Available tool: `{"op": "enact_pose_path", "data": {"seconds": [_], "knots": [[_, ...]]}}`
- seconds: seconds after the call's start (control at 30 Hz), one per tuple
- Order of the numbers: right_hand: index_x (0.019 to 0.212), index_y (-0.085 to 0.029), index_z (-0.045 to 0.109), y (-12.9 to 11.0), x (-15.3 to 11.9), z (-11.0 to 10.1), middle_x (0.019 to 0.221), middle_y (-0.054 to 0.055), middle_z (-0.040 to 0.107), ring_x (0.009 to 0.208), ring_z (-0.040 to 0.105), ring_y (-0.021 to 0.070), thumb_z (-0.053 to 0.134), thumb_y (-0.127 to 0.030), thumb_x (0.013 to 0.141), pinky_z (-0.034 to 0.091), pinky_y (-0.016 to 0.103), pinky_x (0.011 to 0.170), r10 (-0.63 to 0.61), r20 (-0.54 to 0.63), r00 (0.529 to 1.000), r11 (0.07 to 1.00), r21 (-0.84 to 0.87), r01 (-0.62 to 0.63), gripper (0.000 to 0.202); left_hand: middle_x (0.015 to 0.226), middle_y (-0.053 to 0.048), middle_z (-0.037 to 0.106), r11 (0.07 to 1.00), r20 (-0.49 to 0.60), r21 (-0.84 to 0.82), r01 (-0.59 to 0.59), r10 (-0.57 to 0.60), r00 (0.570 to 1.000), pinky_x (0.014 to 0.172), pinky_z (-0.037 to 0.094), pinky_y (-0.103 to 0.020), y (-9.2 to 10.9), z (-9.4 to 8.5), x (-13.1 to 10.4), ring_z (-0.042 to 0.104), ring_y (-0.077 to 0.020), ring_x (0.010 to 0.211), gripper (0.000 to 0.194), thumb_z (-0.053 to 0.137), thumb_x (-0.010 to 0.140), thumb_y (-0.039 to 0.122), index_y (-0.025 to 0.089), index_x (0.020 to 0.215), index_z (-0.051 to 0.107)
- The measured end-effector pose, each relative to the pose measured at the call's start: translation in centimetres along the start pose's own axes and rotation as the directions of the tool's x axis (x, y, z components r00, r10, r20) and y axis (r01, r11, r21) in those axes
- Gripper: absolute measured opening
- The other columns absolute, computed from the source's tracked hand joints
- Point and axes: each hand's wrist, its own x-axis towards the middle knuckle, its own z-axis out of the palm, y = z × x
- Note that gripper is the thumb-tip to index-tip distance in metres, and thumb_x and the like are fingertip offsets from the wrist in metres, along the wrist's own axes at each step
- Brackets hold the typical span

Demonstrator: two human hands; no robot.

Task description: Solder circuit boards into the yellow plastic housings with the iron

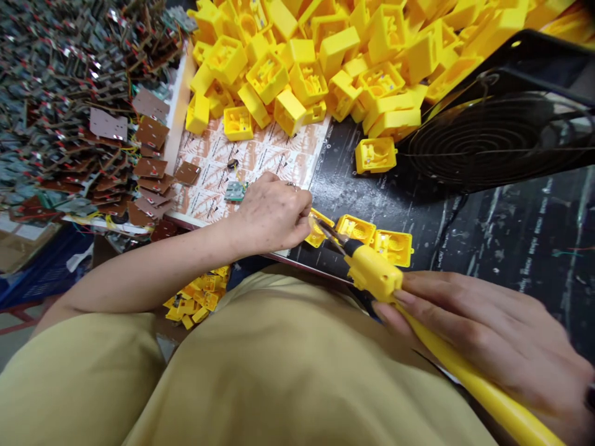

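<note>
My right hand (493, 334) grips a yellow soldering iron (376, 266), its fingers along the handle. The iron's metal tip reaches over a small open yellow plastic housing (320, 232). At that housing's left edge my left hand (274, 210) is closed, its thumb and fingers pinching the housing; the fingertips are partly hidden. Two more open yellow housings, a middle one (356, 229) and a right one (393, 248), lie in a row beside it, with white parts inside. Just left of my left hand lies a small green circuit board (236, 191).
Yellow housings (297, 68) are heaped at the back, and one single housing (375, 155) stands before a black fan (483, 136). Many circuit boards (83, 111) fill the left side behind a white ledge (179, 118). More yellow housings (199, 297) lie below the table edge.
</note>
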Motion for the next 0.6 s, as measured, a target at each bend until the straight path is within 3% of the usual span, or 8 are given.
{"op": "enact_pose_path", "data": {"seconds": [0.13, 0.27, 0.53, 0.6], "knots": [[0.090, -0.018, 0.063, -0.1, 0.1, -0.4, 0.079, 0.004, 0.071, 0.075, 0.070, 0.0106, 0.062, -0.020, 0.093, 0.059, 0.019, 0.072, 0.065, 0.010, 0.998, 0.997, -0.050, -0.065, 0.004, 0.060, -0.004, 0.067, 1.000, -0.035, -0.015, -0.027, 0.027, 0.999, 0.077, 0.046, -0.037, -0.2, 0.3, -0.2, 0.063, -0.0205, 0.064, 0.023, 0.048, 0.077, 0.025, 0.017, 0.075, 0.070], [0.078, -0.019, 0.062, -0.2, 0.5, -0.2, 0.072, 0.004, 0.069, 0.069, 0.069, 0.0103, 0.051, -0.029, 0.100, 0.060, 0.019, 0.068, 0.054, 0.014, 0.998, 0.995, -0.087, -0.052, 0.026, 0.064, -0.003, 0.069, 0.998, -0.072, -0.051, -0.030, 0.027, 0.997, 0.076, 0.046, -0.036, -0.5, 0.5, -0.4, 0.063, -0.0194, 0.064, 0.022, 0.048, 0.078, 0.026, 0.018, 0.075, 0.069], [0.084, -0.019, 0.061, -0.1, 0.7, 0.2, 0.075, 0.002, 0.070, 0.070, 0.069, 0.0094, 0.059, -0.023, 0.096, 0.059, 0.018, 0.068, -0.021, 0.003, 1.000, 0.999, -0.043, 0.022, 0.012, 0.061, -0.004, 0.067, 0.999, -0.063, -0.032, -0.034, 0.032, 0.998, 0.078, 0.046, -0.037, -0.3, 0.5, -0.3, 0.062, -0.0190, 0.063, 0.024, 0.047, 0.078, 0.027, 0.017, 0.075, 0.069], [0.086, -0.022, 0.060, -0.2, -0.1, -0.3, 0.079, 0.000, 0.070, 0.074, 0.070, 0.0109, 0.061, -0.021, 0.094, 0.060, 0.021, 0.069, 0.052, 0.012, 0.999, 0.998, -0.047, -0.051, 0.008, 0.060, -0.004, 0.066, 0.999, -0.056, -0.032, -0.033, 0.031, 0.998, 0.077, 0.046, -0.036, -0.3, 0.5, -0.2, 0.062, -0.0190, 0.063, 0.024, 0.048, 0.078, 0.027, 0.018, 0.075, 0.069]]}}
